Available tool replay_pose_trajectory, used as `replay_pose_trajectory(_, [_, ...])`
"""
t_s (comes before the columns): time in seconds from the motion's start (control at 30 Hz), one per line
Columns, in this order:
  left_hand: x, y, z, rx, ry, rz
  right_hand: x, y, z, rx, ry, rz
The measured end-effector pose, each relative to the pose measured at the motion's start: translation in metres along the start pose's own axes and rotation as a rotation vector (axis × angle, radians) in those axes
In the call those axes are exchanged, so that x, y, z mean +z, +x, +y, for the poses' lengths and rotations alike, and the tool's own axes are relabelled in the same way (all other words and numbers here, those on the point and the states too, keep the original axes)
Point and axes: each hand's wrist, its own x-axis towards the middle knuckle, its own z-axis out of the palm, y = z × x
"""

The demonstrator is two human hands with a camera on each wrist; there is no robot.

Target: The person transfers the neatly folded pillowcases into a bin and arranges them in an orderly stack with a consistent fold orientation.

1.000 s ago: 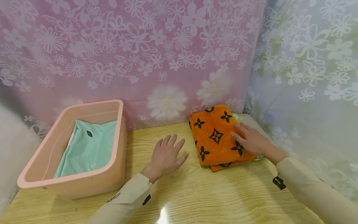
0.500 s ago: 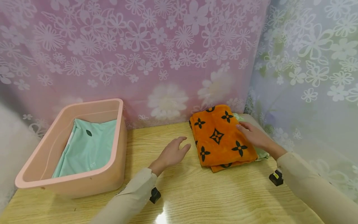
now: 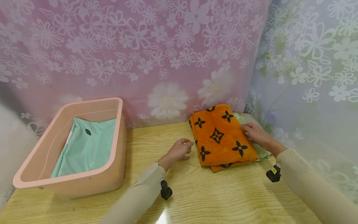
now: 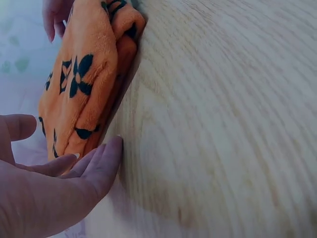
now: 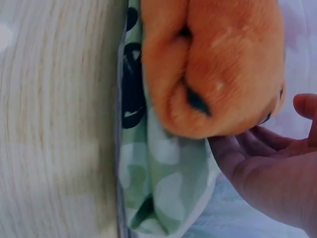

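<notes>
A folded plush orange cloth (image 3: 221,149) with black flower motifs lies on a light green patterned fabric (image 3: 263,154) at the right. My right hand (image 3: 257,135) is at the orange cloth's right edge. In the right wrist view, its fingertips (image 5: 223,148) reach against the underside of the orange fold, above the green patterned fabric (image 5: 166,183), and the thumb stands apart. My left hand (image 3: 177,151) is just left of the orange cloth, fingers slightly bent and holding nothing. Whether its fingertips (image 4: 111,148) touch the cloth's edge I cannot tell.
A pink plastic tub (image 3: 121,133) stands at the left with a folded mint-green cloth (image 3: 89,146) inside. The wood-grain table (image 3: 212,196) spans the front. Behind hangs a pink floral curtain (image 3: 126,68), and a pale floral curtain (image 3: 307,93) hangs at the right.
My left hand has moved right and turned, its spread fingers drawing together near the orange cloth. My right hand has slid from the cloth's top to its right edge.
</notes>
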Motion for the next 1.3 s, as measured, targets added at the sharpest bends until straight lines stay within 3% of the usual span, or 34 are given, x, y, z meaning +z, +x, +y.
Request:
replay_pose_trajectory(0.23, [0.004,0.012,-0.002,-0.054,-0.216,0.014,-0.004,0.008,0.014,0.04,0.07,-0.066])
replay_pose_trajectory(0.5, [0.02,0.025,0.001,-0.087,-0.301,0.039,-0.004,0.015,0.018,0.09,0.223,-0.087])
replay_pose_trajectory(0.67, [0.02,0.031,-0.001,-0.134,-0.334,0.032,-0.005,0.016,0.022,0.118,0.255,-0.116])
replay_pose_trajectory(0.87, [0.02,0.031,0.002,-0.169,-0.322,-0.002,-0.005,0.019,0.025,0.135,0.261,-0.127])
replay_pose_trajectory(1.2, [0.032,0.036,0.008,-0.164,-0.262,0.078,-0.007,0.021,0.024,0.163,0.356,-0.166])
replay_pose_trajectory(1.3, [0.033,0.041,0.011,-0.143,-0.229,0.067,-0.009,0.021,0.024,0.187,0.397,-0.213])
